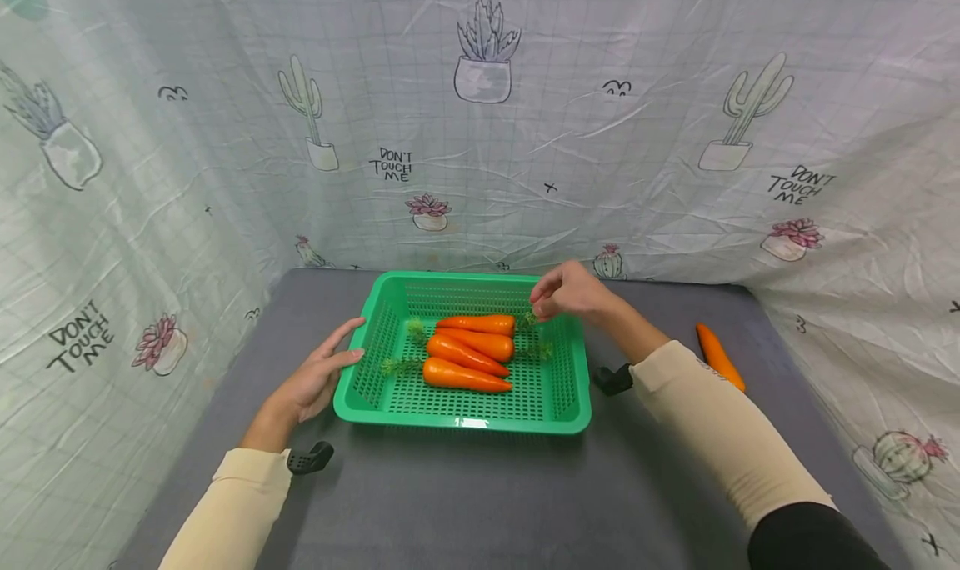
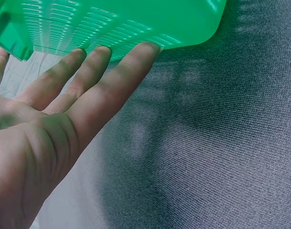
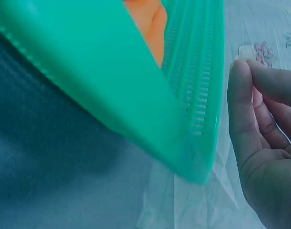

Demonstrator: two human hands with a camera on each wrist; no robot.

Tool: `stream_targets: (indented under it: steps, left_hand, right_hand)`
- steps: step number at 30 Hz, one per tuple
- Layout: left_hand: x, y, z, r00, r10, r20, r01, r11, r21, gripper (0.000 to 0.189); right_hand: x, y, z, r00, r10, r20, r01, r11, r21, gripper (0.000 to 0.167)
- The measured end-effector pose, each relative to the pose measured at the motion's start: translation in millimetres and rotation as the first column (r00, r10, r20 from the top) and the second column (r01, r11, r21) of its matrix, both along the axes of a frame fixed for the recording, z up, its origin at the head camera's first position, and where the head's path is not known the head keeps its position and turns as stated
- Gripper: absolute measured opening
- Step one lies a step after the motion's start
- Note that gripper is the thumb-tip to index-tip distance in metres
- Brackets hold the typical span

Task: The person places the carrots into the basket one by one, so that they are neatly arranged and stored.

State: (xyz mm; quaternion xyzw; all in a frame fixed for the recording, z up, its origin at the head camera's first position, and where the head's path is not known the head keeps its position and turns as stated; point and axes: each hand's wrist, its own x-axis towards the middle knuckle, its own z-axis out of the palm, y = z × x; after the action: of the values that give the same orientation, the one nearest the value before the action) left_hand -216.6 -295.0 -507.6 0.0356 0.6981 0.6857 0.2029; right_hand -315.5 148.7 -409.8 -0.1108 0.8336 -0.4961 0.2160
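My left hand (image 1: pixel 318 380) is at the left side of a green perforated plastic basket (image 1: pixel 461 427). Its thumb reaches the rim, and the fairly straight fingers (image 2: pixel 119 78) touch the outer wall in the left wrist view. Inside the basket several orange carrots (image 1: pixel 465 376) lie side by side, some with leafy ends left, others right. Over the far right corner hovers my right hand (image 1: pixel 573 293), fingers bent and thumb and index tips together; nothing shows between those tips in the right wrist view. In the head view they overlap the green tops (image 1: pixel 527 320) of the farthest carrot.
Another carrot (image 1: pixel 720 356) lies on the grey tabletop (image 1: pixel 480 503) to the right, partly behind my right sleeve. A pale printed curtain (image 1: pixel 480 162) encloses the back and both sides. A black wrist device (image 1: pixel 613 379) stands close to the basket's right rim.
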Motion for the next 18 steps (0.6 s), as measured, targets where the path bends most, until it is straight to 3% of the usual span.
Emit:
stream_targets:
  steps: [18]
  left_hand:
    - [-1.3, -1.0, 4.3, 1.000, -0.005, 0.014, 0.005, 1.000, 0.002, 0.069]
  right_hand:
    - [2.6, 60, 2.0, 0.998, -0.058, -0.036, 0.059, 0.998, 0.016, 0.030]
